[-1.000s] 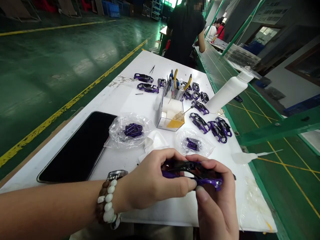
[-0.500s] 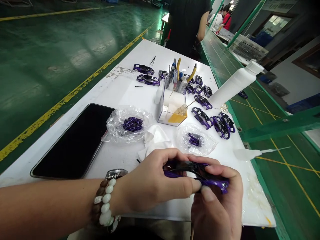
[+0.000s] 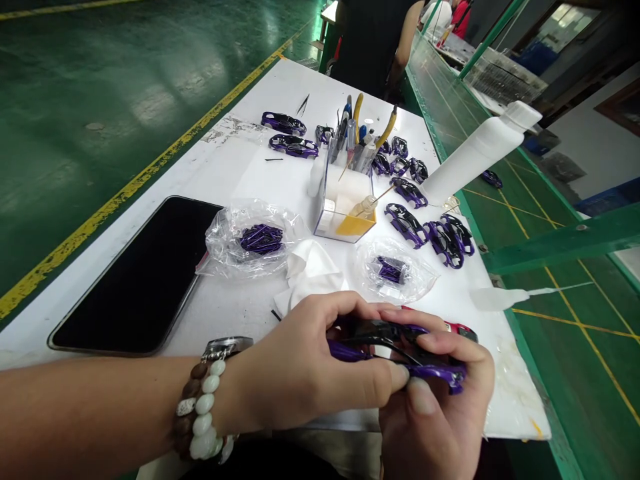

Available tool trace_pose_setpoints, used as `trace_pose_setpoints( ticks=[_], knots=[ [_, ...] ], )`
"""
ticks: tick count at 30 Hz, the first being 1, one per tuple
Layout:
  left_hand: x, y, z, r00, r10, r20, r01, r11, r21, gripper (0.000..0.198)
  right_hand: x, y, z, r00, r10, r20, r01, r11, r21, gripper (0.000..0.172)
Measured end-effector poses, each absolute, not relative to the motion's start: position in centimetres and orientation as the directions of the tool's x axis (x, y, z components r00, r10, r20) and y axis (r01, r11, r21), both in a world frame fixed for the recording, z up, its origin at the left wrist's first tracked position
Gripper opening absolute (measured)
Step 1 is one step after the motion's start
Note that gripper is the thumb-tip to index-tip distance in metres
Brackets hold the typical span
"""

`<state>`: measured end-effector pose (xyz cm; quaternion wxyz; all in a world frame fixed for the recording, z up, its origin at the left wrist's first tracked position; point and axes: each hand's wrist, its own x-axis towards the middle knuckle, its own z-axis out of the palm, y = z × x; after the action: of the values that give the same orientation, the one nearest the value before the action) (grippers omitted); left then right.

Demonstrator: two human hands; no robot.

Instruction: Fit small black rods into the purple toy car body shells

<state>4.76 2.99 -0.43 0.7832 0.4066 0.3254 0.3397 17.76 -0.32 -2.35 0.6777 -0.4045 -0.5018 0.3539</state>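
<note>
My left grip (image 3: 305,357) and right grip (image 3: 437,400) are both closed on a purple-and-black toy car shell (image 3: 433,368), which I hold at bottom centre of the frame, above the near edge of the desk (image 3: 235,313). The shell looks light, stiff and thin-walled, with open window gaps. Its glossy finish may be slippery, and the slim pillars look fragile, so I'd judge the long lower sides the safer place to hold. A red car shell (image 3: 463,328) lies just beyond my right fingers (image 3: 450,347). Toward the centre of the frame stand a clear box of tools (image 3: 345,227) and a plastic bag of purple parts (image 3: 223,243), with more purple shells (image 3: 445,245) right of centre.
</note>
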Motion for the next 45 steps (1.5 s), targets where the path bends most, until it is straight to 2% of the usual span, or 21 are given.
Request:
trace_pose_setpoints(
  ticks=[15, 21, 26, 30, 35, 41, 45],
  knots=[
    [4.4, 3.2, -0.2, 0.571, 0.773, -0.277, -0.185, 0.45, 0.873, 0.029, 17.7, -0.4, -2.0, 0.245, 0.882, 0.403, 0.053, 0.403, -0.914, 0.026],
    [4.5, 2.7, -0.3, 0.583, 0.794, -0.174, -0.228, 0.366, 0.902, 0.028, 17.7, -0.5, -1.7, 0.255, 0.835, 0.487, 0.155, 0.462, -0.873, 0.017],
    [4.6, 2.5, -0.3, 0.584, 0.8, -0.141, -0.198, 0.309, 0.93, 0.032, 17.7, -0.8, -2.3, 0.271, 0.827, 0.493, 0.073, 0.493, -0.867, 0.015],
    [4.7, 2.9, -0.1, 0.594, 0.781, -0.192, -0.219, 0.387, 0.896, 0.028, 18.3, -0.5, -2.8, 0.215, 0.828, 0.519, 0.072, 0.516, -0.853, 0.015],
    [4.5, 3.6, 0.2, 0.608, 0.726, -0.322, -0.192, 0.528, 0.827, 0.03, 19.6, 0.1, -3.3, 0.144, 0.831, 0.537, 0.069, 0.533, -0.844, 0.03],
    [4.7, 4.2, 0.2, 0.679, 0.654, -0.335, -0.197, 0.601, 0.775, 0.038, 20.3, -0.6, -3.6, 0.175, 0.853, 0.492, 0.133, 0.475, -0.87, 0.032],
    [5.0, 4.2, 0.1, 0.703, 0.615, -0.357, -0.222, 0.667, 0.711, 0.042, 20.3, -0.7, -3.5, 0.237, 0.813, 0.532, 0.244, 0.481, -0.842, 0.031]
  ],
)
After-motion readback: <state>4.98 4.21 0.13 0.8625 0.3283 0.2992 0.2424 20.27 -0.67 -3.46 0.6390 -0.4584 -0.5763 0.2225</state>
